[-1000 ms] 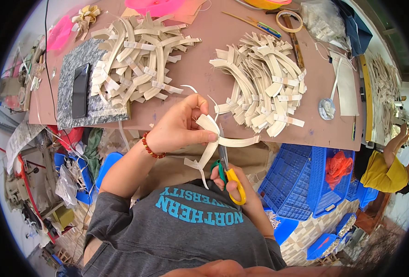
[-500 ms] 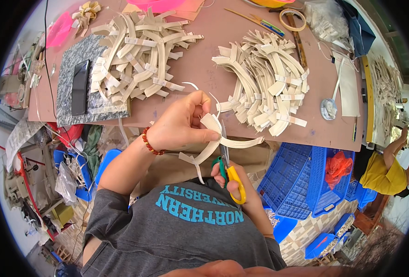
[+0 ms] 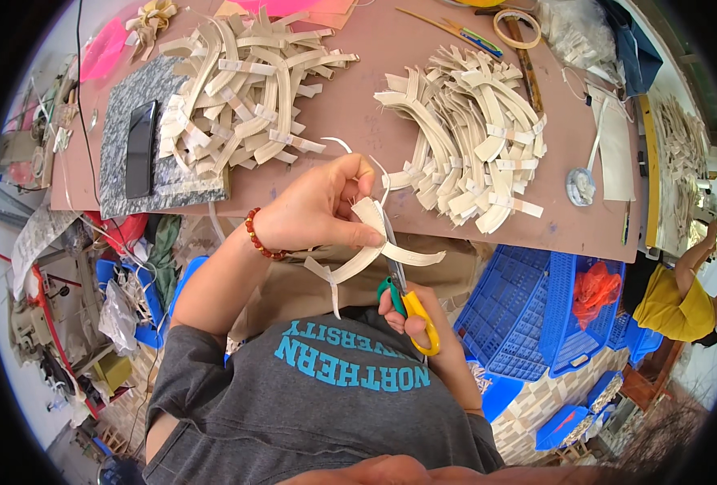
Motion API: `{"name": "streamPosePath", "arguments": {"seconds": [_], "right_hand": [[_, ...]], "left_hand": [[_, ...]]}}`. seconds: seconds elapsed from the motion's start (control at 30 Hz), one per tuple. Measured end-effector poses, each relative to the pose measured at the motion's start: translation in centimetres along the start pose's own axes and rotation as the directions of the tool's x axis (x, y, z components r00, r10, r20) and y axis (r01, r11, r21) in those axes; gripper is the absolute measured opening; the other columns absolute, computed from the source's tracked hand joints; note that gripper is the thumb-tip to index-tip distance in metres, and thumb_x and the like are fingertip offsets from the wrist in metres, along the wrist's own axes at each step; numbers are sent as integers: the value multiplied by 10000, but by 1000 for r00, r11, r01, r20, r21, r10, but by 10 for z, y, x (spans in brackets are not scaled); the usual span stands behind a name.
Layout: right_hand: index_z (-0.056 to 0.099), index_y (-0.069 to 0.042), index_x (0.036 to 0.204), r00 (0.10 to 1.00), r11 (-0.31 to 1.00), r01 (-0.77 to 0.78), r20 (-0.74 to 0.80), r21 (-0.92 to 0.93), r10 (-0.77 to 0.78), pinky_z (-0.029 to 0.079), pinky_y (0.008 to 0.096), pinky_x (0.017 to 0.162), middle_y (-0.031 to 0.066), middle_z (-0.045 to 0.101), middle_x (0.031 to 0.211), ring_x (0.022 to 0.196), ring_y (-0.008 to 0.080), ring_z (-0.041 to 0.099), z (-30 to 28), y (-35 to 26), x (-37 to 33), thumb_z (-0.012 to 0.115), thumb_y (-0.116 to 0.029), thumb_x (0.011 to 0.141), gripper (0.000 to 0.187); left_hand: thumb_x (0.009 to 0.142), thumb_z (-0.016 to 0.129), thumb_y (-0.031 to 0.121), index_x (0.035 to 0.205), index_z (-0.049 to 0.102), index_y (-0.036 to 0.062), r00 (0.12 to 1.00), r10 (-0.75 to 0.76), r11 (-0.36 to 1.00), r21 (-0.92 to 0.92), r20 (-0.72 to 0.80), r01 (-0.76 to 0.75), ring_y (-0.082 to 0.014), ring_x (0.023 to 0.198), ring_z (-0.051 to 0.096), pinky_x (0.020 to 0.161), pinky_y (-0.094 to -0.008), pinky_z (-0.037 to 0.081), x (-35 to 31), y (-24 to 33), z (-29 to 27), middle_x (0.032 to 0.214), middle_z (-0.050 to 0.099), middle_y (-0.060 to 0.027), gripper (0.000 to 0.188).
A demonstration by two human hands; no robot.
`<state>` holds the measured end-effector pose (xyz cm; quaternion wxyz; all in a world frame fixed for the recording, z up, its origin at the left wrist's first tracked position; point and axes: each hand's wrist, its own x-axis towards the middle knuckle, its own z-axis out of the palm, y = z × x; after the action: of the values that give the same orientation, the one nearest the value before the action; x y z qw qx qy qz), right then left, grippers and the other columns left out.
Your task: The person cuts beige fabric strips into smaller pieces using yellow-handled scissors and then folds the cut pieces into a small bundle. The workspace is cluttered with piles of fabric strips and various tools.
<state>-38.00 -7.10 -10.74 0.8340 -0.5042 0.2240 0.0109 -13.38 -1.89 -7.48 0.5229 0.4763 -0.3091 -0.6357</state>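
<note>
My left hand (image 3: pixel 326 206) pinches a cream fabric strip (image 3: pixel 362 265) between thumb and fingers, just in front of the table edge. The strip curves in two arms, and thin ends dangle from it. My right hand (image 3: pixel 403 309) grips scissors (image 3: pixel 420 322) with one yellow and one green handle. Their blades point up beside the strip, close to my left fingertips; whether they touch the fabric I cannot tell. On the table lie two heaps of similar strips, a tangled left heap (image 3: pixel 245 97) and a more aligned right heap (image 3: pixel 468 137).
A black phone (image 3: pixel 140 149) rests on a grey speckled slab (image 3: pixel 120 105) at the left. A tape roll (image 3: pixel 500 31) and a plastic bag (image 3: pixel 577 36) sit at the far right. Blue crates (image 3: pixel 504 311) stand below the table, and a person in yellow (image 3: pixel 674 303) is farther right.
The scissors and my right hand have shifted slightly right and down. The strip's right arm now ends farther left and lower. My left hand keeps its pinch.
</note>
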Motion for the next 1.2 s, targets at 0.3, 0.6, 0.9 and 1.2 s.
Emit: {"name": "streamPosePath", "arguments": {"seconds": [0.3,0.6,0.9,1.2], "right_hand": [[551,-24,792,995,995,-102,-15,-15,102,385,223,626,-11,524,736,690,77,477,1,3,-5,663,-480,771,470],[544,-26,840,1000,999,-28,12,20,28,382,219,630,-17,518,758,689,75,468,1,8,-2,662,-527,755,521],[542,-29,830,998,998,-65,8,-23,66,381,224,624,-9,517,742,690,79,474,-1,8,-5,636,-523,769,506],[545,-10,822,997,998,-63,-34,27,64,367,214,538,6,507,686,606,76,463,-1,19,-2,636,-389,801,391]], "left_hand": [[716,708,-61,904,379,79,997,-25,998,52,71,21,-40,744,571,611,-183,478,0,4,-3,825,536,10,404],[706,742,-31,896,357,79,983,-82,989,138,165,60,-54,732,590,568,-175,460,1,2,-6,800,597,-29,443],[712,739,-31,898,349,79,977,-105,991,105,188,86,-53,732,587,559,-175,450,3,0,-6,806,602,-32,446],[737,710,-24,973,391,63,977,-42,996,-72,209,58,-81,718,588,571,-199,459,-1,-1,-9,817,601,-45,407]]}}
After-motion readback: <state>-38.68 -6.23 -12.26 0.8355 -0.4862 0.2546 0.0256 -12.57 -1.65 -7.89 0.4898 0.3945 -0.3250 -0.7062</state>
